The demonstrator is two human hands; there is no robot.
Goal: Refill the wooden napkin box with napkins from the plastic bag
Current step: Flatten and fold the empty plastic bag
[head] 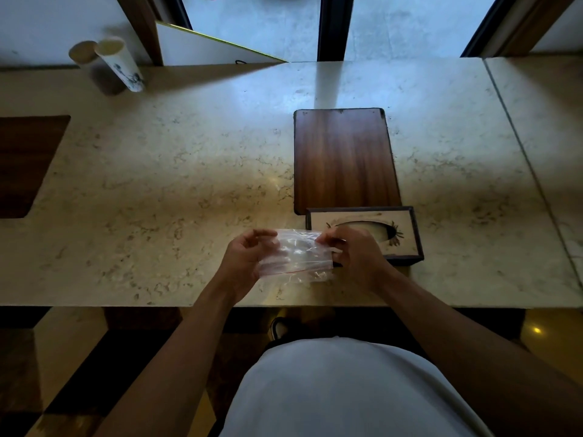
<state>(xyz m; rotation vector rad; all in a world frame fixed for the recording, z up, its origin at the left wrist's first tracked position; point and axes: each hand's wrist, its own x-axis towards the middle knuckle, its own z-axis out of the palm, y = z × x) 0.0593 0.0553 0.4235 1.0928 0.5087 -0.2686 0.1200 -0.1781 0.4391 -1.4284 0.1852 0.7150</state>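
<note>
Plastic bag point(295, 258) is pinched between my left hand point(244, 257) and right hand point(353, 257), just above the bench point(157, 184) beside the wooden napkin box point(407, 234). It looks feather-light, floppy and slippery, so I'd grip near the red zip strip.

A big stone counter point(176, 171) fills the middle, pale with dark veins. A seam point(520, 146) cuts across it on the right. Behind it are tall windows point(258, 23) with dark frames point(335, 26), and bluish light comes in. The floor point(63, 357) below has light and dark brown squares.
</note>
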